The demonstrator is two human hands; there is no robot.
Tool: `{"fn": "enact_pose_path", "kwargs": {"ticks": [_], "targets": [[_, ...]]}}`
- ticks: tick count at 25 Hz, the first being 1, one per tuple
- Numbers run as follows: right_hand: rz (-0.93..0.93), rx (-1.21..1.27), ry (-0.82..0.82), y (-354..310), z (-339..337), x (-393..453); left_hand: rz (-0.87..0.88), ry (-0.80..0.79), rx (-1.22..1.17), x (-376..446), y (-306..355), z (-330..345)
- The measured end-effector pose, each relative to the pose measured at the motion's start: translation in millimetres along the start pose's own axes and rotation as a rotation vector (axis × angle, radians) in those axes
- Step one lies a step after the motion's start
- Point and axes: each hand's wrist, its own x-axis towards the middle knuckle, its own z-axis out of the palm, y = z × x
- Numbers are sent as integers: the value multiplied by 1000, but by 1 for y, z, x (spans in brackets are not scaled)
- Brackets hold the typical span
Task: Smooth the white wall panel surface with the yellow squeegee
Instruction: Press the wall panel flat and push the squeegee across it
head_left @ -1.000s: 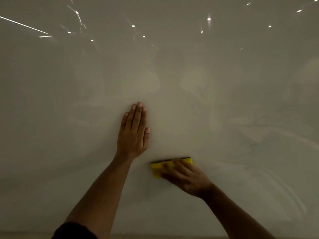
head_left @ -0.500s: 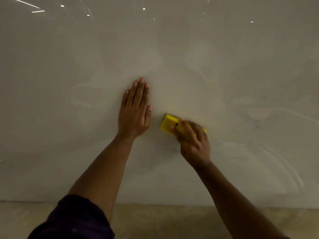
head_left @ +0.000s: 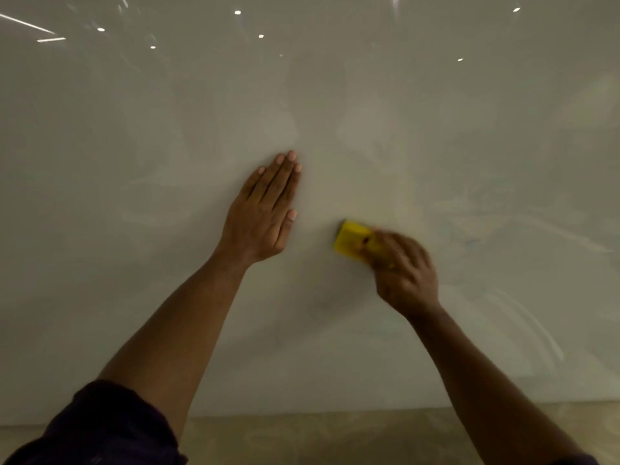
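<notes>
- Glossy off-white, the wall panel fills nearly the whole view; its smooth surface mirrors small ceiling lights along the top and carries faint curved smear marks on the right.
- The yellow squeegee is a flat rectangular pad, tilted, pressed against the panel just right of centre, with a dark strip along its upper left edge.
- The right hand has its grip closed over the squeegee's right part, fingers curled on top and blurred.
- The left hand lies flat on the panel, fingers straight and together, holding nothing, near the squeegee but apart from it.
- A dark sleeve covers the left upper arm at the near left.
- Below the panel's lower edge runs a mottled tan floor.
</notes>
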Motion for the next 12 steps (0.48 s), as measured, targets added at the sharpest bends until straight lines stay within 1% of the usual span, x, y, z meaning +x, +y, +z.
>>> {"fn": "enact_pose_path", "kwargs": {"ticks": [1,2,3,5,6,7,9,10,11,12], "targets": [[292,44,73,3,-5,8,23,7,0,8,3,0],[519,60,137,1,-6,13,34,19,3,15,8,0],[562,15,155,-6,-5,11,39,33,4,24,15,1],[205,-59,29,-8,-9,-1,47,38,-2,35,25,1],[121,-77,-7,6,-17,-1,63,30,-11,40,28,1],[204,-95,15,20,-24,2,87,21,-15,45,30,0],[625,-47,162,32,-32,7,137,18,-14,56,33,-1],[712,-40,178,29,-30,6,157,20,-17,62,36,-3],[589,-74,124,22,-25,1,176,21,-24,69,40,-5],[329,-118,39,21,-25,-4,191,20,-32,77,45,-6]]}}
